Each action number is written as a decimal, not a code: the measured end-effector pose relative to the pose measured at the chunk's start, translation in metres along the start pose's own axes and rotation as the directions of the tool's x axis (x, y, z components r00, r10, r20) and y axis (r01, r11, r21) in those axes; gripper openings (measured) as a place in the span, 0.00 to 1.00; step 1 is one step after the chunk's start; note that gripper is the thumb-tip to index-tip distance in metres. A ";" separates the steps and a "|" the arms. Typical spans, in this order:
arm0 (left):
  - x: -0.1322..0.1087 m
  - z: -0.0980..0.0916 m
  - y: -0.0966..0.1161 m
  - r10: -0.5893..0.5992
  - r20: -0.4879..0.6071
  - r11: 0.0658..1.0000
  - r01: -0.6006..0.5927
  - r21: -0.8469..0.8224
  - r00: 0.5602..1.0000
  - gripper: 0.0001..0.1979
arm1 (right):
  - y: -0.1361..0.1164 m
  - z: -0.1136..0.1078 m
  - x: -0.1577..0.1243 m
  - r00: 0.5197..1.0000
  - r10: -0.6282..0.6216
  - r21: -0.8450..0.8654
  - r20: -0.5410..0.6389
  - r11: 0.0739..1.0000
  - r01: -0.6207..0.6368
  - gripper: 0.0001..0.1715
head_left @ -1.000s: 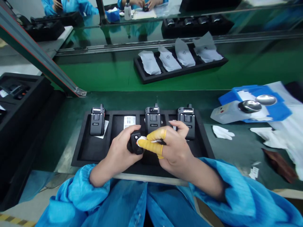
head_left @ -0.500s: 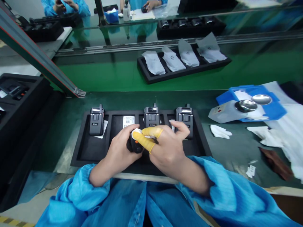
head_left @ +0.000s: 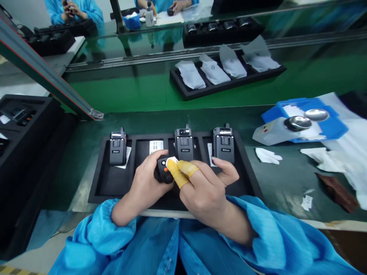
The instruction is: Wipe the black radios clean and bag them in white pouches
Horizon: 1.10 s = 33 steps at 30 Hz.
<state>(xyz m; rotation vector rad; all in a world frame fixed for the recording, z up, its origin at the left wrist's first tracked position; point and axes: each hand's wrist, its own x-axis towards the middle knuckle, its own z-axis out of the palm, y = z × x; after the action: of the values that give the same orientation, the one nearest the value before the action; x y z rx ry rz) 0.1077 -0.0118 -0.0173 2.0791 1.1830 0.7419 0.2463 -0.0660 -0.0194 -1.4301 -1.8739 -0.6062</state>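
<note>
My left hand (head_left: pixel 147 179) is wrapped round a black two-way radio (head_left: pixel 165 175), its end with an orange button facing up. My right hand (head_left: pixel 203 187) wears yellow finger cots on two fingers, which press a small white wipe (head_left: pixel 172 160) against that end of the radio; its thumb sticks out to the right. Beneath both hands lies a black foam tray (head_left: pixel 100 187) with compartments. Three more radios stand in it: one at the left (head_left: pixel 117 148), one in the middle (head_left: pixel 184 144) and one at the right (head_left: pixel 224 145). A white label (head_left: pixel 156 146) lies in the second compartment.
On the right are a blue bin (head_left: pixel 332 130), a clear bottle with a metal cap (head_left: pixel 271 133), a crumpled white cloth (head_left: pixel 268 156) and brown material (head_left: pixel 338 193). Behind, a foam tray (head_left: pixel 189 94) holds white pouches. Black trays (head_left: pixel 43 101) stand left. Other people work beyond the partition.
The fingers with the wipe have shifted slightly right on the radio's end, uncovering a round light spot and more of the orange button. My left hand keeps its hold. The view has shifted a little.
</note>
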 end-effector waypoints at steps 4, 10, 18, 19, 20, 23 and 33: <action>-0.001 0.001 0.000 0.003 -0.003 1.000 -0.003 -0.003 1.000 0.30 | -0.001 -0.001 -0.005 1.000 0.009 0.003 0.013 1.000 -0.009 0.19; -0.001 0.000 0.000 0.007 -0.004 1.000 -0.007 0.007 1.000 0.30 | 0.002 0.001 -0.009 1.000 0.026 0.015 -0.007 1.000 -0.026 0.18; -0.003 0.000 -0.001 -0.002 -0.009 0.999 0.002 0.032 1.000 0.27 | 0.018 0.004 -0.016 0.993 0.061 -0.024 0.104 0.998 -0.059 0.15; -0.004 -0.001 -0.002 0.002 -0.011 1.000 -0.002 0.031 1.000 0.27 | 0.019 0.003 -0.017 0.991 0.066 -0.020 0.114 0.998 -0.064 0.15; -0.004 -0.002 -0.002 0.009 -0.014 0.999 -0.008 0.031 1.000 0.26 | 0.020 0.002 -0.017 0.990 0.070 -0.013 0.124 0.998 -0.069 0.15; 0.005 -0.011 -0.004 0.011 -0.067 0.997 -0.005 0.079 0.998 0.26 | 0.023 0.001 -0.018 0.986 0.085 0.006 0.144 0.996 -0.086 0.14; 0.091 -0.016 -0.018 -0.319 -0.004 0.717 0.244 0.653 0.948 0.32 | 0.022 -0.002 -0.019 0.983 0.111 0.005 0.144 0.994 -0.113 0.13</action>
<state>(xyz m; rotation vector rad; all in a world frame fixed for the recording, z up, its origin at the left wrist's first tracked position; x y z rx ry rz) 0.1262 0.0799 -0.0057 2.3377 1.8321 0.0455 0.2704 -0.0736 -0.0330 -1.5954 -1.8879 -0.4453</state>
